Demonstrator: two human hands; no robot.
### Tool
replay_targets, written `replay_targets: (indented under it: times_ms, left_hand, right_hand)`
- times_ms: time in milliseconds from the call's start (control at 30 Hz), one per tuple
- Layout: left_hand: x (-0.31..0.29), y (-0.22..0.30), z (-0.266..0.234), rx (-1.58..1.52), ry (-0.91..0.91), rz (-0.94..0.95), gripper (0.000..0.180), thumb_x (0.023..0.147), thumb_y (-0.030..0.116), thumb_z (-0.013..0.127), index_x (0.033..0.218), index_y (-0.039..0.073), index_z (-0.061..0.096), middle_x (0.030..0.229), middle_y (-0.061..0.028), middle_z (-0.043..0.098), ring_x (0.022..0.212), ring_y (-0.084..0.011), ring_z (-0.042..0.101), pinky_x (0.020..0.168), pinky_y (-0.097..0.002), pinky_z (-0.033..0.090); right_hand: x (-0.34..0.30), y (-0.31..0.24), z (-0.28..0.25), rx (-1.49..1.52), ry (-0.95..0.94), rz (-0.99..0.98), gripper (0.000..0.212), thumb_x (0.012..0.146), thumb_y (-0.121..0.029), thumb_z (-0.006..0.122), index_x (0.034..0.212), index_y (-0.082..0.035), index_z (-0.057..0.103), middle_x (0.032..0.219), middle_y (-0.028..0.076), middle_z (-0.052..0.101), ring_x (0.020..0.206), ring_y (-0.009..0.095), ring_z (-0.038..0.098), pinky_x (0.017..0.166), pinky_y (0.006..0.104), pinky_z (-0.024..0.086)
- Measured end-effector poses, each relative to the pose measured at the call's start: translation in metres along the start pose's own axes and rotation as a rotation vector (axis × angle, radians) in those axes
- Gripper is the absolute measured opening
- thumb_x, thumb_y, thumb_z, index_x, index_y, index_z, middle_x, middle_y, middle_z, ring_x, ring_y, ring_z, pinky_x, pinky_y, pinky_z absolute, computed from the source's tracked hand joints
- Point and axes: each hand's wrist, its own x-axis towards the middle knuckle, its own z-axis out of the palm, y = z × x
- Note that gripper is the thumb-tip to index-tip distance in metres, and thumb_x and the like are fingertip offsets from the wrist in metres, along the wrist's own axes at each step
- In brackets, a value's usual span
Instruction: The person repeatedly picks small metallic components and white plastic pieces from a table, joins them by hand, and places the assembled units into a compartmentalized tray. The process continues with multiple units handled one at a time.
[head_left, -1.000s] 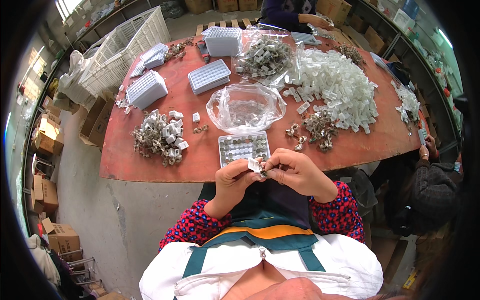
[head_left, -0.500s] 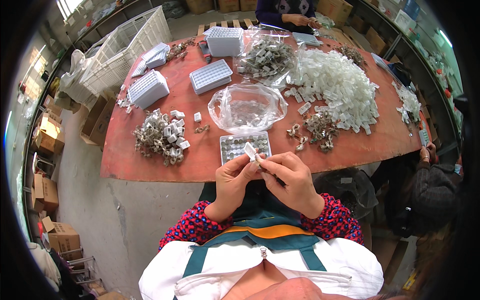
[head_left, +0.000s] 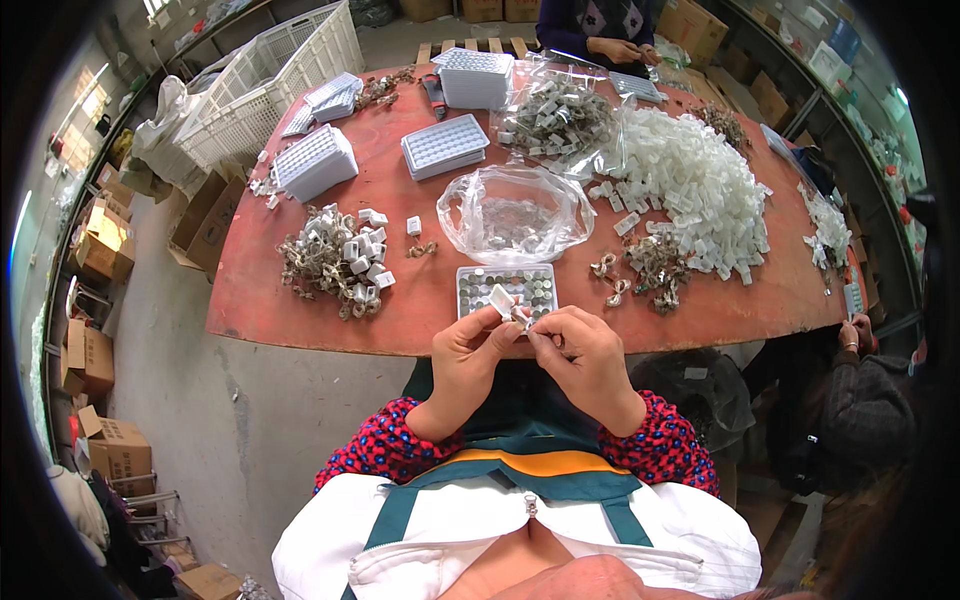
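"Where does the small white plastic case (head_left: 502, 299) lie from the hands?"

"Between them, just beyond the fingertips and nearer the left hand (head_left: 468, 352), whose thumb and forefinger are pinched on it. Its long axis slants: the far end points left, the near end leans toward the right hand (head_left: 588, 355)."

"And what has the right hand got?"

"Its thumb and forefinger nearly meet beside the case's near end, where a small pale bit shows; the other fingers curl in. Whether it grips that bit I can't tell; it's too small."

"What's around them?"

"Just beyond the hands, a shallow white tray (head_left: 461, 297) of dull grey discs (head_left: 541, 292) sits by the near edge of the bench (head_left: 400, 318), whose red top looks scuffed. Farther off is a clear plastic bag (head_left: 452, 218), thin and crumpled, with a rounded rim."

"And to the sides?"

"On the right, a broad heap of translucent white plastic pieces (head_left: 700, 205), glossy and angular, with knotted brown cord bundles (head_left: 660, 272) at its near side. On the left, a pile of looped cords with boxy white ends (head_left: 325, 262). Far of the bag, slightly left, are stacked pale trays (head_left: 445, 143) with rows of round pockets."
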Motion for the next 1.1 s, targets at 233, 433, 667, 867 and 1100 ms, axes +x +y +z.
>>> replay_targets:
  times_ms: [233,433,667,867,1100]
  left_hand:
    - [-0.001,0.003,-0.003,-0.059,-0.014,-0.067,0.035,0.099,0.011,0.066,0.130,-0.007,0.061,0.118,-0.0155,0.071,0.107,-0.0193,0.069,0.094,-0.0324,0.057]
    - [0.000,-0.001,-0.003,-0.187,0.029,-0.203,0.033,0.102,0.015,0.061,0.129,-0.005,0.061,0.121,-0.0160,0.070,0.104,-0.0203,0.070,0.091,-0.0333,0.058]
    - [-0.001,-0.010,-0.012,-0.214,0.098,-0.277,0.033,0.105,0.018,0.058,0.129,-0.004,0.061,0.122,-0.0156,0.070,0.103,-0.0203,0.071,0.090,-0.0343,0.057]
    - [0.000,-0.014,-0.013,-0.125,0.145,-0.200,0.032,0.105,0.020,0.059,0.126,-0.004,0.062,0.117,-0.0146,0.072,0.099,-0.0189,0.071,0.086,-0.0318,0.058]
    - [-0.003,-0.014,-0.008,-0.034,0.154,-0.084,0.032,0.104,0.020,0.060,0.124,-0.005,0.062,0.115,-0.0145,0.072,0.096,-0.0170,0.072,0.081,-0.0287,0.059]
  right_hand:
    - [-0.007,0.005,0.002,0.457,-0.132,0.361,0.013,0.095,-0.010,0.068,0.102,0.001,0.069,0.085,0.007,0.069,0.074,0.014,0.066,0.065,0.0272,0.051]
    - [-0.011,0.013,0.017,0.720,-0.151,0.463,0.015,0.099,-0.009,0.064,0.105,0.004,0.067,0.086,0.004,0.066,0.075,0.007,0.062,0.065,0.0217,0.050]
    - [-0.010,0.023,0.033,0.354,-0.129,0.313,0.009,0.097,-0.003,0.064,0.100,0.004,0.068,0.087,0.003,0.063,0.079,0.010,0.064,0.069,0.0211,0.051]
    - [-0.006,0.011,0.034,-0.010,-0.009,0.121,0.010,0.084,-0.007,0.074,0.091,-0.001,0.072,0.086,0.009,0.066,0.077,0.023,0.064,0.068,0.0328,0.051]
    - [-0.002,0.003,0.036,-0.140,0.099,0.019,0.009,0.076,-0.009,0.076,0.084,-0.007,0.073,0.078,0.005,0.067,0.075,0.025,0.063,0.067,0.0375,0.050]
